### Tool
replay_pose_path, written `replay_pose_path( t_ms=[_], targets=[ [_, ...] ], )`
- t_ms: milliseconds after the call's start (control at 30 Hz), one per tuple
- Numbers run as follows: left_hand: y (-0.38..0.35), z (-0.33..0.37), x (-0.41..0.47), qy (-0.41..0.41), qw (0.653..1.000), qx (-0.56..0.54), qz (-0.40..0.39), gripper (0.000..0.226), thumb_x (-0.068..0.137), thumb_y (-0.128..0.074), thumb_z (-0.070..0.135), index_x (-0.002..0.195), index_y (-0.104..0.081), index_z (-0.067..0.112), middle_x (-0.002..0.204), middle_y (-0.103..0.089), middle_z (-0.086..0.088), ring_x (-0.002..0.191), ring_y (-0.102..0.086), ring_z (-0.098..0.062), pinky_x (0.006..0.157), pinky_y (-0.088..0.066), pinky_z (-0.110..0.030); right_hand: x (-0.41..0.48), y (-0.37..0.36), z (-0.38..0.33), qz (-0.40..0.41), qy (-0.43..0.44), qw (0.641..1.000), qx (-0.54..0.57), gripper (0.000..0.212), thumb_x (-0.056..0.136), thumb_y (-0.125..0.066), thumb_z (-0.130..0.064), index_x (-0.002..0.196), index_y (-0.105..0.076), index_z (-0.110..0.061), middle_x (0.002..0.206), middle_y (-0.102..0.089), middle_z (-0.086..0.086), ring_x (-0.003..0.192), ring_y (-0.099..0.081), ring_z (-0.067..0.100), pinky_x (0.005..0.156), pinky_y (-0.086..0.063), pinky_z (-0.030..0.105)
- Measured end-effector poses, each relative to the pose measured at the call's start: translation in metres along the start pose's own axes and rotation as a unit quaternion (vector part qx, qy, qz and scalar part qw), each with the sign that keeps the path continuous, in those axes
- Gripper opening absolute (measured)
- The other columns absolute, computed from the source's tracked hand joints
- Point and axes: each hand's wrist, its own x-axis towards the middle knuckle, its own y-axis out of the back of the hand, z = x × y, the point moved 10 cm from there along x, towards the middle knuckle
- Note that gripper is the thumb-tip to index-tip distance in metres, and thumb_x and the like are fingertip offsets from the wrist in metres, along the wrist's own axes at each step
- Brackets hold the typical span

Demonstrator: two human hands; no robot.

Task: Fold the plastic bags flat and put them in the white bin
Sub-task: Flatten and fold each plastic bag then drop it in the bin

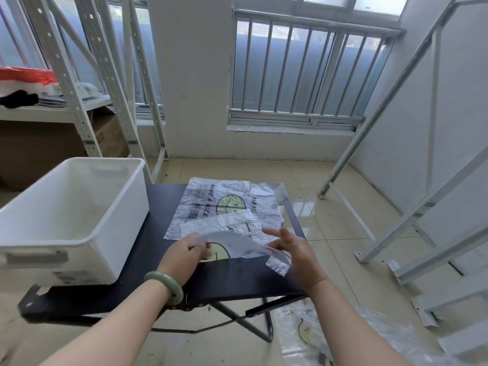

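Over the near edge of the dark bench (163,289), a left hand (182,256) pinches one end of a thin, limp plastic bag (237,243) while the right hand (294,249), fingers loosely spread, supports the other end. Such film looks weightless and slippery, best gripped at its edges. Beyond it lie flattened bags (224,204); left of them on the bench, the white bin (76,215) appears empty.

The dark folding table (163,262) carried an empty white bin (79,217) on its left side and clear printed plastic bags (224,210) spread flat on its right.
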Motion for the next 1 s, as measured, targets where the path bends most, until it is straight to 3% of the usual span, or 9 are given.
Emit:
replay_pose_path(
  t_ms=[133,233,333,433,533,600,800,900,1000],
  targets=[
    [0.000,-0.010,0.005,0.091,0.983,-0.161,0.019,0.019,0.099,-0.042,0.009,0.093,-0.058,0.000,0.053,-0.065,0.001,0.055,-0.056,-0.014,0.051,-0.046,-0.019,0.006,-0.002,0.008,0.006,-0.017,0.999,0.032,0.081,0.060,-0.052,-0.086,0.119,-0.059,-0.031,0.094,-0.074,0.008,0.098,-0.067,0.022,0.096,-0.044,0.035],
    [0.009,-0.011,0.009,0.085,0.989,-0.108,0.050,0.015,0.098,-0.044,0.011,0.095,-0.058,0.009,0.045,-0.061,0.010,0.056,-0.051,-0.014,0.045,-0.043,-0.013,0.006,-0.007,0.011,0.007,-0.045,0.994,-0.101,0.068,0.081,-0.066,-0.048,0.140,-0.035,-0.035,0.086,-0.070,0.002,0.084,-0.065,0.008,0.084,-0.047,0.021],
    [0.013,-0.017,0.014,0.081,0.995,-0.002,0.063,0.019,0.097,-0.046,0.017,0.113,-0.056,0.016,0.063,-0.065,0.009,0.057,-0.057,-0.013,0.055,-0.044,-0.020,0.010,-0.010,0.019,0.034,-0.068,0.966,-0.248,0.066,0.088,-0.063,-0.023,0.145,-0.030,-0.031,0.066,-0.053,-0.004,0.065,-0.053,0.005,0.061,-0.040,0.015],
    [0.017,-0.022,0.018,0.082,0.990,0.077,0.079,0.041,0.093,-0.049,0.020,0.133,-0.041,0.024,0.083,-0.064,0.004,0.071,-0.061,-0.017,0.070,-0.044,-0.029,0.015,-0.010,0.030,0.064,-0.094,0.946,-0.305,0.069,0.087,-0.058,-0.027,0.147,-0.025,-0.032,0.066,-0.050,-0.009,0.069,-0.056,0.010,0.063,-0.043,0.022],
    [0.017,-0.014,0.019,0.040,0.987,0.130,0.089,0.061,0.091,-0.055,0.022,0.144,-0.026,0.030,0.126,-0.052,-0.005,0.104,-0.056,-0.021,0.089,-0.041,-0.033,0.015,-0.011,0.025,0.087,-0.106,0.898,-0.417,0.068,0.089,-0.050,-0.039,0.149,-0.019,-0.029,0.104,-0.061,0.001,0.107,-0.056,0.023,0.086,-0.046,0.035],
    [0.016,-0.008,0.019,0.004,0.976,0.195,0.100,0.065,0.091,-0.055,0.027,0.146,-0.022,0.030,0.144,-0.032,-0.007,0.127,-0.040,-0.023,0.104,-0.032,-0.034,0.016,-0.012,0.021,0.099,-0.119,0.849,-0.506,0.070,0.090,-0.046,-0.044,0.150,-0.016,-0.024,0.132,-0.049,0.009,0.124,-0.042,0.027,0.100,-0.037,0.039],
    [-0.029,-0.003,0.019,-0.079,0.918,0.389,0.000,0.049,0.098,-0.025,0.042,0.146,-0.016,0.039,0.158,0.003,0.005,0.146,0.006,-0.017,0.117,0.001,-0.035,0.030,-0.059,0.021,-0.014,-0.063,0.842,-0.536,0.066,0.100,-0.027,-0.045,0.151,0.008,-0.023,0.159,0.015,0.005,0.144,0.021,0.022,0.117,0.009,0.043],
    [-0.051,-0.009,0.020,-0.111,0.894,0.429,-0.067,0.074,0.079,0.007,0.055,0.146,-0.019,0.040,0.159,0.004,0.004,0.146,0.008,-0.015,0.116,0.005,-0.033,0.032,-0.096,0.025,-0.093,-0.009,0.823,-0.560,0.060,0.102,-0.018,-0.041,0.151,0.009,-0.018,0.157,0.021,0.001,0.142,0.026,0.018,0.116,0.014,0.043],
    [-0.055,-0.015,0.024,-0.108,0.883,0.448,-0.085,0.065,0.086,0.002,0.052,0.148,-0.011,0.041,0.159,0.006,0.004,0.146,0.007,-0.015,0.117,0.005,-0.034,0.033,-0.115,0.037,-0.138,0.003,0.816,-0.562,0.058,0.103,-0.017,-0.037,0.151,0.003,-0.014,0.159,0.016,0.001,0.144,0.021,0.017,0.116,0.015,0.041]
  ],
)
